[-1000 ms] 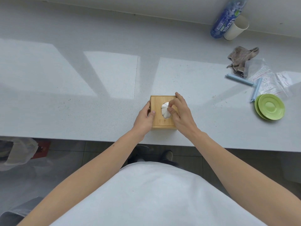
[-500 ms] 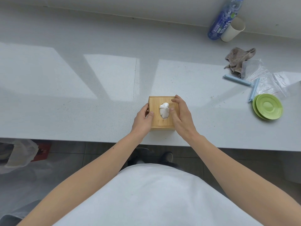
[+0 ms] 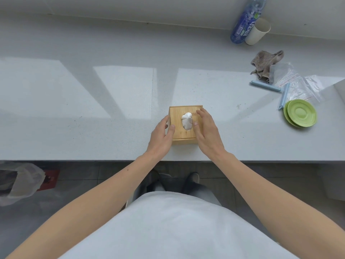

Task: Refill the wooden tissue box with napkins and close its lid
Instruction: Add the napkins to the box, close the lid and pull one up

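Note:
The wooden tissue box (image 3: 179, 114) stands near the front edge of the grey counter (image 3: 93, 109), its lid lying flat on top. A white napkin (image 3: 187, 120) pokes up through the oval slot in the lid. My left hand (image 3: 162, 136) is against the box's left side, thumb on the lid's left edge. My right hand (image 3: 206, 131) lies over the box's right side with relaxed fingers, thumb tip beside the napkin. Neither hand pinches the napkin.
At the right lie green saucers (image 3: 301, 115), blue bag clips (image 3: 265, 86), clear zip bags (image 3: 293, 83) and a grey rag (image 3: 265, 61). A blue bottle (image 3: 245, 21) and a white cup (image 3: 258, 31) stand at the back wall. Below the counter are my feet.
My right hand let go of the napkin and moved from the slot to the box's right side. The napkin now stands up through the slot. My left hand stayed at the left side.

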